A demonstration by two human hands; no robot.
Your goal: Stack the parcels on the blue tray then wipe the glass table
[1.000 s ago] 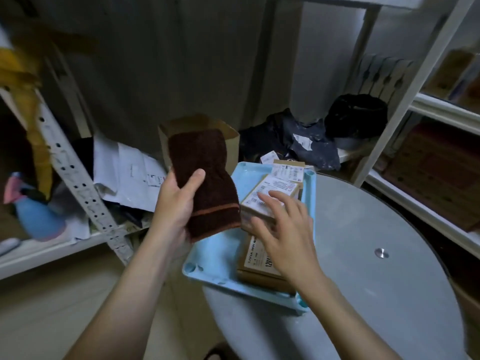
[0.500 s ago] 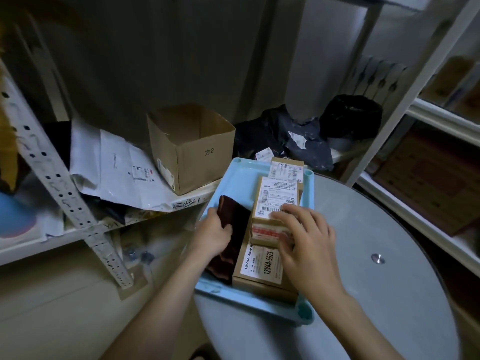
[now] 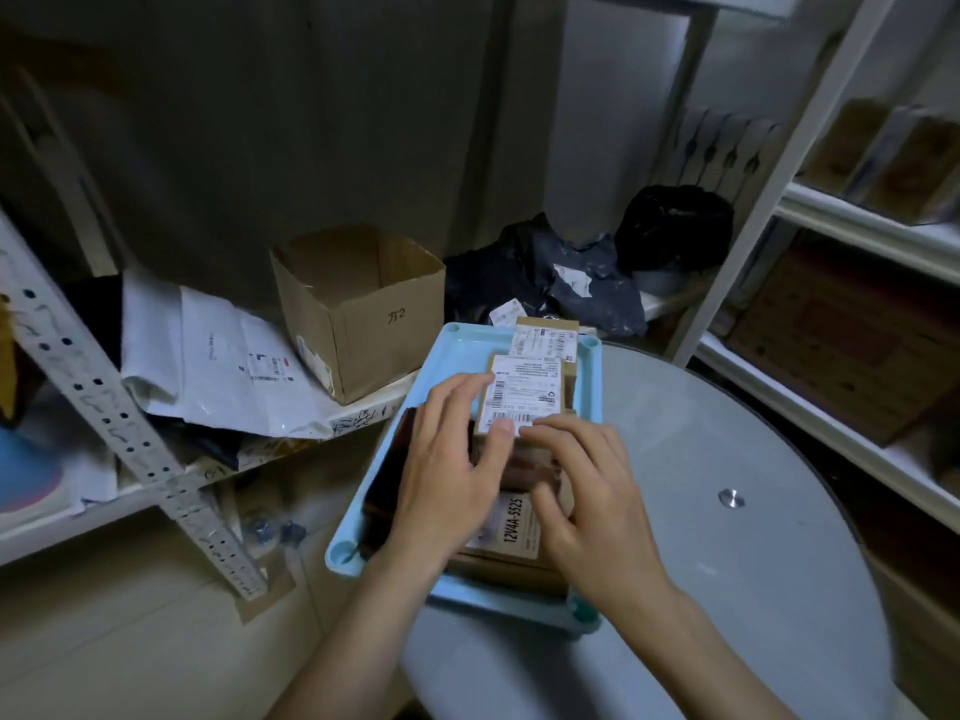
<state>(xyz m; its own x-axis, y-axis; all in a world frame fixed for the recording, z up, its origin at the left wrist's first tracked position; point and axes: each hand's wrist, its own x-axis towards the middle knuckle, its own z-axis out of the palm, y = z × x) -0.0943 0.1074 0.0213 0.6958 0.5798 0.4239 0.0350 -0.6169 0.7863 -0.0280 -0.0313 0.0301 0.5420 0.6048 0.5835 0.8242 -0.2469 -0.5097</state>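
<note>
A light blue tray (image 3: 454,356) sits on the left edge of the round glass table (image 3: 727,589). On it lies a large brown parcel (image 3: 511,530) labelled 12V4A-5525, with a smaller labelled parcel (image 3: 524,392) on top and another parcel (image 3: 545,339) at the far end. A dark brown cloth (image 3: 387,480) lies on the tray's left side, partly under my left wrist. My left hand (image 3: 452,470) grips the top parcel's left edge, thumb on its label. My right hand (image 3: 592,501) holds that parcel's near end.
An open cardboard box (image 3: 363,314) and white mailers (image 3: 223,366) lie on the left shelf beside the tray. Dark plastic bags (image 3: 545,278) are piled behind the tray. A perforated shelf brace (image 3: 130,428) slants at left. More shelves with boxes (image 3: 857,314) stand at right.
My left hand lowered the brown cloth onto the tray's left side, let it go and moved onto the top parcel. My right hand stayed on the parcels.
</note>
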